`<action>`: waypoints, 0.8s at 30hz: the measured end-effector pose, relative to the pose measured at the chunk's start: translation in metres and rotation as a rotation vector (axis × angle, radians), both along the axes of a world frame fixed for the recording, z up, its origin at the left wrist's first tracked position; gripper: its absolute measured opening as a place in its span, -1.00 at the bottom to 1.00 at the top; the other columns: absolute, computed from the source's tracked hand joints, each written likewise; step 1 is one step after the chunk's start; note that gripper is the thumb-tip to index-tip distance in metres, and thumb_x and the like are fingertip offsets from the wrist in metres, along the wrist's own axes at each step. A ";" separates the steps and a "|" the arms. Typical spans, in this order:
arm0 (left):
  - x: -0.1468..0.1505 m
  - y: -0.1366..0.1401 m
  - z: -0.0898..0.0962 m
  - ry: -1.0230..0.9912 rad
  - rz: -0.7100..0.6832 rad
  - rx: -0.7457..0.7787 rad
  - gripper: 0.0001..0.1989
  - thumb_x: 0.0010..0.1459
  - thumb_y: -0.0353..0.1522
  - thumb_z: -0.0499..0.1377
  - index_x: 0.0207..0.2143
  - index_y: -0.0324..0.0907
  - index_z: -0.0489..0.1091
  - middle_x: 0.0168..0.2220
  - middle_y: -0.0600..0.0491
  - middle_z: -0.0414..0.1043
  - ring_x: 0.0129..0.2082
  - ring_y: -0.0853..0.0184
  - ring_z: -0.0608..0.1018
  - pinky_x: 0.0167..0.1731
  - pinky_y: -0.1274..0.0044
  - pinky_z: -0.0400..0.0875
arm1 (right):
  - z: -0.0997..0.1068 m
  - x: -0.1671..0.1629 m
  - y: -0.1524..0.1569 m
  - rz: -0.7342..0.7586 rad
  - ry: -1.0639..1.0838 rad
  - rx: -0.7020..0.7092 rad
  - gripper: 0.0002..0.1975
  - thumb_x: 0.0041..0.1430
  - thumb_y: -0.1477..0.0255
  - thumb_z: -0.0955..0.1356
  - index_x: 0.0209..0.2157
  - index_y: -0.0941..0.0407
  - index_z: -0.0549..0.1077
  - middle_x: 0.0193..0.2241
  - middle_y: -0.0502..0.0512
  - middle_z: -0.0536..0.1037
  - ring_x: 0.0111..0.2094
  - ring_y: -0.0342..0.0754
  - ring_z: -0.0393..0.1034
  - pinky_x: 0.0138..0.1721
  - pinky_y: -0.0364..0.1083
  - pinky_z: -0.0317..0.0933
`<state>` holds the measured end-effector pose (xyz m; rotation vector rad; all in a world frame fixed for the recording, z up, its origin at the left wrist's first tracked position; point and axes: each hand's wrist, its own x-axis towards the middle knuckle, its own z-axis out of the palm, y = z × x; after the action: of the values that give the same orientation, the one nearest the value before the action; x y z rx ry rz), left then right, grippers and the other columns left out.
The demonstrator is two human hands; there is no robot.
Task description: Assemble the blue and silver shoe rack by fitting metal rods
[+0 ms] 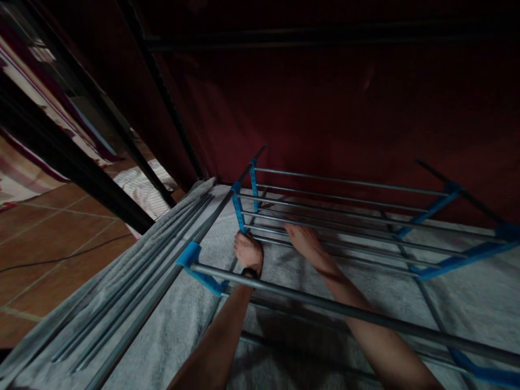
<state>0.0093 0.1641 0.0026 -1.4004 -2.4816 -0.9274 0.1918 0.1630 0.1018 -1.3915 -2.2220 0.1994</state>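
Note:
A rack of grey metal tubes joined by blue plastic brackets lies on a grey towel-like cloth. My left hand [248, 253], with a dark band on its wrist, is closed around the lower end of a blue bracket [239, 208] at the rack's left side. To its right, my right hand [303, 238] reaches in among the crosswise tubes, its fingers together and bent at a lower metal tube [365, 261]; the fingertips are partly hidden. Both forearms pass under a nearer metal tube [325, 306], which ends at another blue bracket [190, 255].
Several loose metal tubes [134, 292] lie along the left edge of the cloth [162, 336]. A dark red panel [325, 119] rises behind the rack. Dark posts [81, 157] stand at the left, above a tiled floor [57, 233] with a cable [60, 260].

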 end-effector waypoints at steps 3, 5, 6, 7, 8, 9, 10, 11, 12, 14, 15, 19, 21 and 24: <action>0.001 -0.001 0.002 -0.011 -0.010 -0.007 -0.59 0.38 -0.39 -0.15 0.10 -0.45 0.30 -0.10 -0.30 0.46 -0.08 0.09 0.53 -0.05 0.30 0.39 | -0.013 0.001 -0.026 0.039 0.067 -0.043 -0.60 0.39 0.46 0.17 0.14 0.08 0.46 0.20 0.17 0.44 0.19 0.03 0.35 0.21 0.03 0.24; 0.001 -0.002 0.002 -0.019 -0.010 -0.013 -0.59 0.39 -0.39 -0.16 0.10 -0.46 0.30 -0.09 -0.31 0.46 -0.07 0.07 0.53 -0.04 0.27 0.40 | -0.029 0.008 -0.051 0.110 0.110 -0.064 -0.58 0.38 0.47 0.17 0.16 0.05 0.45 0.25 0.14 0.39 0.23 0.00 0.31 0.23 0.02 0.25; 0.001 -0.002 0.002 -0.022 -0.010 -0.014 -0.58 0.39 -0.39 -0.16 0.11 -0.45 0.30 -0.08 -0.31 0.46 -0.06 0.06 0.52 -0.03 0.25 0.40 | -0.037 0.013 -0.063 0.151 0.124 -0.080 -0.58 0.37 0.48 0.17 0.15 0.05 0.46 0.25 0.13 0.39 0.23 -0.01 0.32 0.23 0.02 0.25; 0.000 -0.002 0.002 -0.026 -0.011 -0.013 -0.59 0.39 -0.38 -0.16 0.12 -0.42 0.29 -0.06 -0.31 0.46 -0.05 0.05 0.52 -0.02 0.23 0.40 | -0.045 0.019 -0.073 0.176 0.130 -0.107 -0.58 0.37 0.48 0.17 0.14 0.05 0.47 0.23 0.13 0.41 0.22 -0.02 0.33 0.23 0.01 0.26; 0.000 -0.002 0.002 -0.030 -0.013 -0.011 -0.59 0.39 -0.38 -0.15 0.13 -0.40 0.29 -0.05 -0.31 0.47 -0.04 0.04 0.52 -0.02 0.22 0.40 | -0.052 0.026 -0.081 0.185 0.117 -0.144 -0.59 0.37 0.47 0.18 0.14 0.06 0.48 0.23 0.14 0.42 0.21 -0.01 0.34 0.23 0.02 0.26; 0.000 -0.002 0.002 -0.034 -0.016 -0.009 -0.59 0.39 -0.38 -0.15 0.15 -0.37 0.28 -0.04 -0.30 0.47 -0.04 0.03 0.52 -0.02 0.20 0.40 | -0.058 0.033 -0.086 0.180 0.084 -0.186 -0.59 0.36 0.46 0.19 0.15 0.06 0.47 0.23 0.15 0.41 0.22 0.00 0.33 0.24 0.04 0.25; 0.000 -0.003 0.002 -0.039 -0.020 -0.008 -0.59 0.39 -0.38 -0.14 0.16 -0.36 0.27 -0.03 -0.30 0.47 -0.04 0.03 0.52 -0.02 0.19 0.41 | -0.063 0.042 -0.090 0.162 0.034 -0.229 -0.58 0.35 0.45 0.21 0.18 0.07 0.45 0.25 0.17 0.39 0.24 0.02 0.31 0.26 0.06 0.23; 0.000 -0.003 0.003 -0.043 -0.026 -0.009 -0.58 0.39 -0.38 -0.14 0.17 -0.36 0.27 -0.03 -0.31 0.47 -0.04 0.02 0.52 -0.02 0.18 0.41 | -0.067 0.051 -0.092 0.141 -0.031 -0.266 -0.56 0.34 0.44 0.23 0.21 0.08 0.42 0.28 0.18 0.36 0.27 0.05 0.27 0.29 0.09 0.19; 0.000 -0.004 0.004 -0.047 -0.034 -0.011 -0.58 0.39 -0.39 -0.15 0.18 -0.37 0.26 -0.04 -0.31 0.47 -0.05 0.02 0.52 -0.03 0.18 0.41 | -0.069 0.060 -0.094 0.119 -0.101 -0.293 -0.54 0.33 0.42 0.25 0.24 0.09 0.39 0.30 0.21 0.31 0.30 0.08 0.22 0.32 0.11 0.14; 0.000 -0.005 0.006 -0.054 -0.044 -0.015 -0.57 0.38 -0.39 -0.14 0.18 -0.41 0.26 -0.05 -0.33 0.46 -0.06 0.01 0.52 -0.04 0.20 0.40 | -0.074 0.076 -0.095 0.068 -0.220 -0.320 -0.48 0.34 0.35 0.28 0.29 0.10 0.32 0.35 0.23 0.22 0.36 0.12 0.09 0.36 0.15 0.03; 0.000 -0.005 0.007 -0.057 -0.047 -0.015 -0.57 0.38 -0.39 -0.14 0.18 -0.41 0.26 -0.05 -0.34 0.45 -0.06 0.01 0.52 -0.04 0.21 0.40 | -0.076 0.082 -0.096 0.047 -0.264 -0.330 -0.46 0.35 0.31 0.27 0.32 0.10 0.28 0.37 0.22 0.18 0.38 0.13 0.04 0.37 0.17 -0.01; 0.000 -0.003 0.010 -0.069 -0.047 -0.015 -0.58 0.35 -0.41 -0.11 0.15 -0.41 0.29 -0.06 -0.36 0.45 -0.06 0.00 0.51 -0.09 0.22 0.39 | -0.091 0.093 -0.101 0.004 -0.363 -0.339 -0.44 0.44 0.22 0.13 0.39 0.04 0.12 0.43 0.15 0.02 0.43 0.10 -0.10 0.40 0.22 -0.13; 0.000 -0.001 0.010 -0.071 -0.038 -0.013 -0.58 0.36 -0.40 -0.12 0.13 -0.41 0.30 -0.08 -0.37 0.46 -0.08 0.00 0.51 -0.13 0.21 0.41 | -0.098 0.091 -0.103 -0.014 -0.388 -0.310 -0.44 0.46 0.21 0.09 0.40 0.04 0.10 0.44 0.14 -0.02 0.44 0.09 -0.13 0.41 0.21 -0.18; 0.000 0.001 0.010 -0.054 -0.013 -0.004 -0.58 0.36 -0.39 -0.14 0.11 -0.42 0.32 -0.12 -0.37 0.46 -0.10 0.00 0.52 -0.18 0.22 0.42 | -0.105 0.088 -0.104 -0.033 -0.404 -0.278 -0.42 0.46 0.18 0.06 0.41 0.04 0.06 0.44 0.13 -0.04 0.44 0.09 -0.14 0.41 0.21 -0.20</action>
<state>0.0090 0.1646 0.0124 -1.4134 -2.5165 -0.9761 0.2793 0.0591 -0.0028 -1.7436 -2.5709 0.2396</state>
